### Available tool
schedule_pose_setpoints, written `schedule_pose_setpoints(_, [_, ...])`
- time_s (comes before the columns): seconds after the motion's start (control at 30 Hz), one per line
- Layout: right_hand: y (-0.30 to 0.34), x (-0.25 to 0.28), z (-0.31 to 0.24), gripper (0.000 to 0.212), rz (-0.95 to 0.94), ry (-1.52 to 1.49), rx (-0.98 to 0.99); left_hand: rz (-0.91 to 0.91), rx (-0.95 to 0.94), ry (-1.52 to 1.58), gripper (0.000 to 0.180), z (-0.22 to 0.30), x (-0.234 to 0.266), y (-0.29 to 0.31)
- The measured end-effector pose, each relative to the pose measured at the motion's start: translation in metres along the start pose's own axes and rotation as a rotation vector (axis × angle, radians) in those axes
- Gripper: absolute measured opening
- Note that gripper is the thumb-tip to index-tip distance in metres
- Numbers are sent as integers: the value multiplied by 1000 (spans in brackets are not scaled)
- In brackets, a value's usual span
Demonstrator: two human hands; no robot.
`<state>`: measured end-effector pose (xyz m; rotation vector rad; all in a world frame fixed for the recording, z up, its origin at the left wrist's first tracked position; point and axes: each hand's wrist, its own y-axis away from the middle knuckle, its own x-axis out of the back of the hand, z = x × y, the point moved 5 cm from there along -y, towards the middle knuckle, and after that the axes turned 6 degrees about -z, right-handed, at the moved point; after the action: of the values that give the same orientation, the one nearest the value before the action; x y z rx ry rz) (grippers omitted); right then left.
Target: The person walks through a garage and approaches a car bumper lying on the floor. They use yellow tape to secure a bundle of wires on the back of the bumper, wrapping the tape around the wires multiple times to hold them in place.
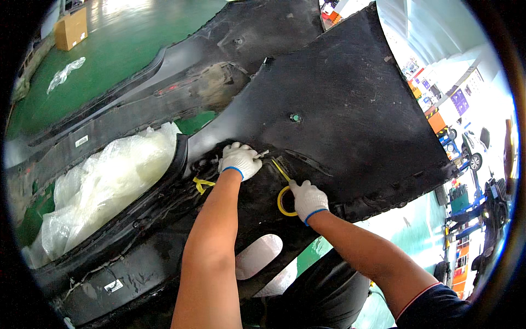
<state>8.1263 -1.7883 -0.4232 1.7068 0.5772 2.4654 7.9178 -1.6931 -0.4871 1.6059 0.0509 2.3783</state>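
Both my hands wear white knit gloves with blue cuffs, over a large black moulded car-body panel [339,104]. My right hand [309,199] is closed on the edge of a roll of yellow tape [280,203]. From the roll a narrow yellow strip [281,169] stretches up and left across the panel. To its left, my left hand [240,160] rests on the panel with its fingers curled. A short pale stick-like piece [262,154] juts from those fingers; what it is cannot be made out. Beside my left wrist, a crumpled bit of yellow tape [203,185] sticks to the panel.
Behind lies a second dark panel [203,66], dusty and scuffed. Clear plastic wrap [115,186] bunches in the gap at left. A cardboard box [71,29] and a plastic scrap [66,74] sit on the green floor [131,33]. A white car [474,148] stands far right.
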Motion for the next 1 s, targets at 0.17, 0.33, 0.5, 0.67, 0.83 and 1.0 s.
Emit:
schedule_pose_setpoints(0.17, [2, -23, -7, 55, 12, -177, -100, 120, -6, 44, 50, 0, 2, 4])
schedule_pose_setpoints(0.33, [7, -31, -7, 58, 5, -424, -234, 264, 11, 141, 61, -3, 5, 7])
schedule_pose_setpoints(0.5, [7, -24, -4, 54, -8, -421, -236, 537, -93, 108, 78, 21, 12, 27])
schedule_pose_setpoints(0.67, [4, -18, 9, 44, 51, -465, -234, 589, -469, 92, 33, 70, 3, 43])
schedule_pose_setpoints(0.83, [-5, -24, 27, 41, -25, -676, -262, 448, -438, 121, 15, 89, -12, 28])
schedule_pose_setpoints(1.0, [2, -27, 25, 43, 7, -655, -290, 445, -400, 118, 13, 94, -12, 16])
